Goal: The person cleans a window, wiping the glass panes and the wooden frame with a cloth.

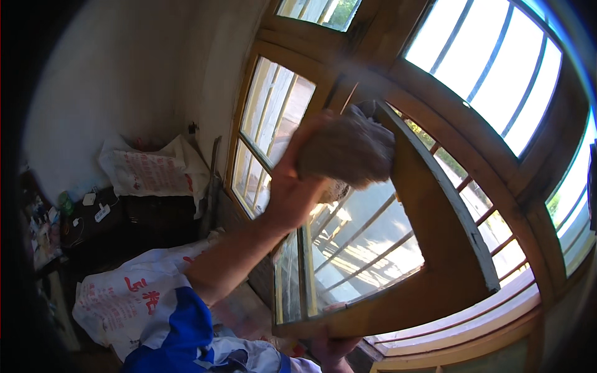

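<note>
My left hand (pixel 292 189) is raised and closed around a bunched grey-brown rag (pixel 348 149), blurred by motion. The rag is held up against the upper part of an open wooden window sash (pixel 367 320), covering some of its glass. Low in the picture, my right hand (pixel 333 351) grips the bottom rail of that sash from below, its fingers partly hidden by the wood. The sash stands swung inward, away from its frame, and its edge shows worn, pale paint.
Fixed wooden panes with metal bars outside (pixel 485 62) surround the opening. Another closed window panel (pixel 273 112) is to the left. White woven sacks with red print (pixel 127 298) lie below it, near a dark surface (pixel 93 230) holding a power strip (pixel 102 213) and cables.
</note>
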`<move>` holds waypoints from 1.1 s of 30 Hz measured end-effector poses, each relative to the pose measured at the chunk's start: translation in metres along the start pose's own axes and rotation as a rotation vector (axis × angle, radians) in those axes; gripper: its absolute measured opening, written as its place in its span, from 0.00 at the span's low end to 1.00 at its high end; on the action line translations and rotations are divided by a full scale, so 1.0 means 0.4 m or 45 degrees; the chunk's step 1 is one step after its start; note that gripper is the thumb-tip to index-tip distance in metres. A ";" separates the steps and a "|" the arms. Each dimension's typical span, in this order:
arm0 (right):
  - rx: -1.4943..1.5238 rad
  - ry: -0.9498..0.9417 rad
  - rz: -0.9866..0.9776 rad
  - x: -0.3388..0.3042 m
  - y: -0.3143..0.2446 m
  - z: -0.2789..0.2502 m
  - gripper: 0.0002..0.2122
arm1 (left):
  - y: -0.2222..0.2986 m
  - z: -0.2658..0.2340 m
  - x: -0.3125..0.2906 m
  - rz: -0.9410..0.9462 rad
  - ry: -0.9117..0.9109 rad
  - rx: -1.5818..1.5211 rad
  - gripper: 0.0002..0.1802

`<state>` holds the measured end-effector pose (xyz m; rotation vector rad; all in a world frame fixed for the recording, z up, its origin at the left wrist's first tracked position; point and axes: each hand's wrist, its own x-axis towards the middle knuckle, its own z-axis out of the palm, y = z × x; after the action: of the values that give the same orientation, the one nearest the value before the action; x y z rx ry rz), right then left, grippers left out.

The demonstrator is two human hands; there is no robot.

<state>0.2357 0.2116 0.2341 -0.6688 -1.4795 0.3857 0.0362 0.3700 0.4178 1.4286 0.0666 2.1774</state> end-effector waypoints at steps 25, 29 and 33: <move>0.243 -0.182 -0.071 0.024 0.001 0.005 0.26 | 0.231 0.222 -0.059 -0.131 -0.235 0.399 0.29; 0.308 -0.252 -0.208 0.065 -0.051 0.026 0.27 | 0.188 0.201 0.077 -0.009 -0.296 0.533 0.25; 0.481 -0.419 0.225 0.008 0.033 0.017 0.23 | 0.186 0.226 0.049 -0.245 -0.138 0.435 0.25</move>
<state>0.2312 0.2246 0.2281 -0.4454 -1.6001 0.9222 0.0788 0.2934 0.4977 1.6458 0.5374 1.9933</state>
